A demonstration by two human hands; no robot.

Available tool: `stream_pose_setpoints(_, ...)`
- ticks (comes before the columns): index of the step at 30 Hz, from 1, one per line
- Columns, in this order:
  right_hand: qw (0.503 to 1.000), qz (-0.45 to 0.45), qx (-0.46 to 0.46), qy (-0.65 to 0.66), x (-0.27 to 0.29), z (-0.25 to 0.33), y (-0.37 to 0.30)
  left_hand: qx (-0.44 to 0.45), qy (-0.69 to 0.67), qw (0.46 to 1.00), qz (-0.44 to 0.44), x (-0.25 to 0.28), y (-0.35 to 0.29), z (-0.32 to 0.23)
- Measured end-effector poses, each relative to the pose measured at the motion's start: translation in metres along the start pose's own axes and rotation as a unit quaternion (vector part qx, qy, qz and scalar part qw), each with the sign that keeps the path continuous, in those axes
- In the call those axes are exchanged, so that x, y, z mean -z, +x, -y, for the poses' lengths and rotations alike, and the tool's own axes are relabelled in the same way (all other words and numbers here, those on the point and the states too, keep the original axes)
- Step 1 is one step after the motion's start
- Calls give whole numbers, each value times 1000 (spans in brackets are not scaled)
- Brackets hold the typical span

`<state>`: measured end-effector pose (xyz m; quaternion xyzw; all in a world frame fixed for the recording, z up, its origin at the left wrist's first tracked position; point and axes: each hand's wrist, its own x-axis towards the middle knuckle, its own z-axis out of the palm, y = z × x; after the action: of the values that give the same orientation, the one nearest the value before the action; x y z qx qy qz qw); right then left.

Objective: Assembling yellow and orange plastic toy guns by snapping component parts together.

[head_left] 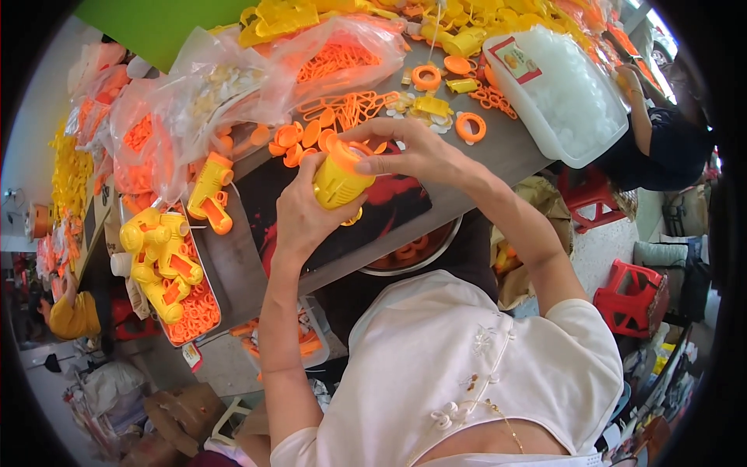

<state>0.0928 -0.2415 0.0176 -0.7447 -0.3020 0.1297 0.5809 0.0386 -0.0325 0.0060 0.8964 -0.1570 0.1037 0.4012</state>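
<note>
Above the table, my left hand (298, 212) wraps round a yellow plastic toy barrel (341, 185) with an orange rim. My right hand (416, 149) has its thumb and fingers bent over the rim; whether a small part is pinched there I cannot make out. Under the hands lies a black and red mat (389, 208). Just behind them are several orange discs (288, 136) and a heap of orange clips (350, 110). A yellow and orange toy gun (208, 191) rests left of the mat.
At left, a tray (212, 311) holds yellow toys over orange rings. Plastic bags (183, 82) of parts crowd the back left. A white tub (576, 159) of pale pieces stands back right. A metal bowl (447, 243) sits below the table edge. Other people are at both sides.
</note>
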Motion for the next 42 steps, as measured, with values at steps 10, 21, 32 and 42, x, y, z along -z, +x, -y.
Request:
stream_pose_setpoints(10, 992, -107, -30, 56, -25, -1, -7, 31, -51, 998, -18, 0, -2, 2)
stream_pose_setpoints(21, 999, 26, 32, 35, -21, 18, -12, -175, 21, 983, 53, -16, -20, -18)
stream_pose_setpoints(32, 993, -57, 107, -6, -31, 9, -29, -177, 44, 982, 57, -23, -23, -19)
stream_pose_setpoints(42, 954, -228, -14, -196, 35, -61, -31, 71, -321, 943, -57, 15, -57, -1)
